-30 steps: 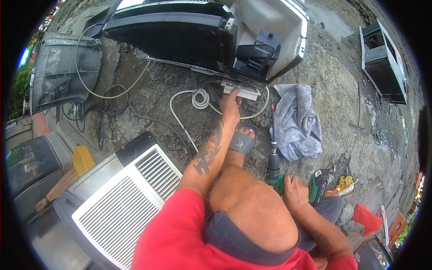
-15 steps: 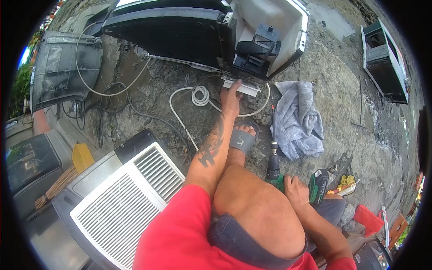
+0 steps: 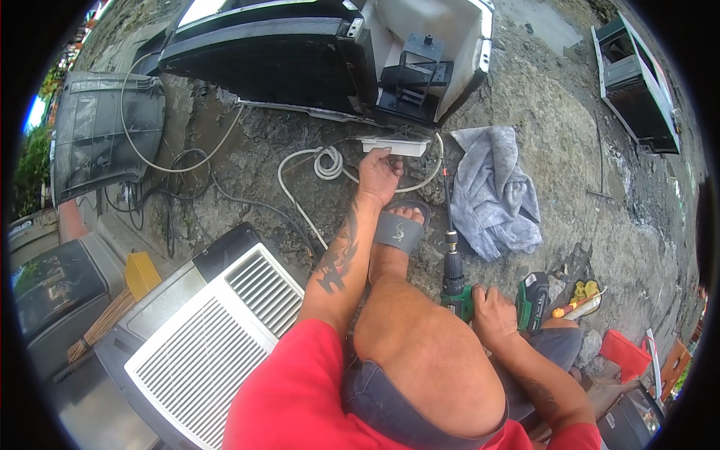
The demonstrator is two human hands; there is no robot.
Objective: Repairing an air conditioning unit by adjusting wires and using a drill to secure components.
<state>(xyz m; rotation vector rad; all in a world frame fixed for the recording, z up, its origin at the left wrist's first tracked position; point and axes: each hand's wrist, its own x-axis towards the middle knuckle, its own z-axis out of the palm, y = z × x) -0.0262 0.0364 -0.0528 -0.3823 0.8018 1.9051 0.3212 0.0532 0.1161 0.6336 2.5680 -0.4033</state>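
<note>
My left hand point(image 3: 380, 178) has its fingers closed on the near edge of a small white rectangular panel point(image 3: 403, 147), with dark wires behind it. Just beyond the panel stands the air conditioner casing point(image 3: 262, 71), black outside and pale inside, with a dark metal bracket point(image 3: 424, 51) in its open end. Wrapped round the handle of a green and black cordless drill point(image 3: 454, 279), my right hand point(image 3: 495, 313) rests beside my knee. The drill's long bit points away from me, beside a grey towel point(image 3: 495, 195).
A white air conditioner front grille point(image 3: 202, 360) lies at my left. A coiled white cord point(image 3: 328, 163) and dark cables cross the rough ground. A grey plastic panel point(image 3: 109, 131) leans far left; another black metal casing point(image 3: 641, 94) stands far right. A screwdriver point(image 3: 570, 308) lies beside the drill.
The white panel has tilted so more of its front face shows, and my left hand has drawn back slightly, its fingers now at the panel's near edge. My right hand keeps the drill.
</note>
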